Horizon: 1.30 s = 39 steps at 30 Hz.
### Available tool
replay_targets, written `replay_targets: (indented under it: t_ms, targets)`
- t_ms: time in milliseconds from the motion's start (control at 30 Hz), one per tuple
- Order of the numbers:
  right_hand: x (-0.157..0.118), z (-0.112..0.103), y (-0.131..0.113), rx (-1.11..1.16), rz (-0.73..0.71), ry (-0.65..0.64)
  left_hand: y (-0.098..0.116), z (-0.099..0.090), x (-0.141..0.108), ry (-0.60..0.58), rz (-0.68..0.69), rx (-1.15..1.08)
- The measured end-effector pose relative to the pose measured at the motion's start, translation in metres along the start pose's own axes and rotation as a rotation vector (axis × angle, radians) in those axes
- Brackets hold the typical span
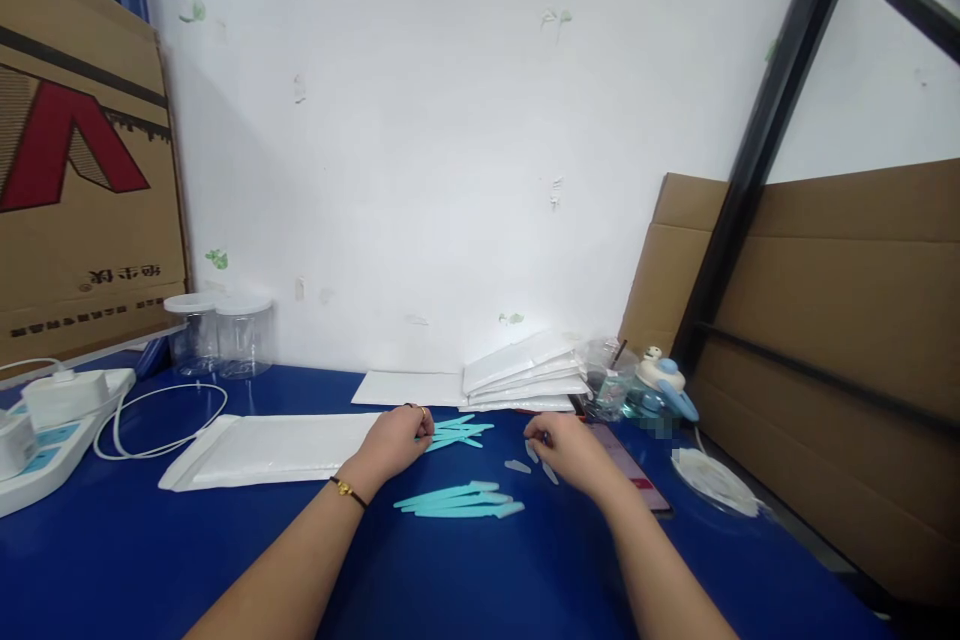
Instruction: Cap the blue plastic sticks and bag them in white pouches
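Observation:
My left hand (401, 437) is closed at the left end of a loose pile of teal eyebrow razors (459, 432), its fingers pinched on a razor handle. To the right, my right hand (562, 445) curls its fingertips down onto a small translucent blade cap (532, 451). Two more caps lie close by: one cap (517, 466) on the left and another cap (550, 473) partly under the hand. Nearer to me, several teal razors (459, 500) rest side by side, their heads pointing right. The exact fingertip contact is small and partly hidden on both hands.
A white padded envelope (285, 448) lies left on the blue table (450, 590); more white envelopes (525, 370) are stacked against the wall. A phone (630, 470) sits beside my right forearm. Clear jars (244, 340), a power strip (75, 450) and a cardboard box (82, 160) stand left.

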State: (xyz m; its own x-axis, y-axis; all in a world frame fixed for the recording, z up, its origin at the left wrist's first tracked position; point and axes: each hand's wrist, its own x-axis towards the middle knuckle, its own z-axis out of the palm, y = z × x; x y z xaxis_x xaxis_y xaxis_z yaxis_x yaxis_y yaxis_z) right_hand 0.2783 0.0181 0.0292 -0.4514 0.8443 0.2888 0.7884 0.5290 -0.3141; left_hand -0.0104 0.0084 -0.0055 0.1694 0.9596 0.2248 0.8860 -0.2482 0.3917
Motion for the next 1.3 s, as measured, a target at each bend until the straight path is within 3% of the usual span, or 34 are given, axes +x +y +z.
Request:
replay_targets:
  t_ms: [133, 267, 400, 500, 667, 833, 967, 1300]
  targets:
    - [-0.002, 0.028, 0.001, -0.079, -0.049, -0.077, -0.002, 0.004, 0.0, -0.005, 0.024, 0.041]
    - [-0.002, 0.038, -0.008, -0.257, -0.054, -0.128, 0.0, 0.003, -0.001, -0.029, 0.019, 0.051]
    - [0.0, 0.043, -0.011, -0.306, -0.071, -0.094, 0.001, 0.003, -0.001, -0.053, 0.017, 0.052]
    - [-0.001, 0.043, -0.009, -0.19, -0.083, -0.053, 0.001, 0.005, -0.001, -0.05, 0.014, 0.054]
    - [0.0, 0.039, 0.001, 0.217, -0.079, 0.069, -0.005, 0.013, 0.003, -0.076, -0.013, -0.04]
    - [0.006, 0.047, 0.018, 0.515, 0.019, 0.113, -0.008, 0.014, 0.007, -0.089, -0.027, -0.179]
    - [0.008, 0.049, 0.021, 0.614, 0.054, 0.083, -0.003, 0.01, 0.008, -0.044, 0.011, -0.229]
    - [0.006, 0.046, 0.014, 0.663, 0.044, 0.03, -0.001, 0.012, 0.009, -0.11, 0.014, -0.36]
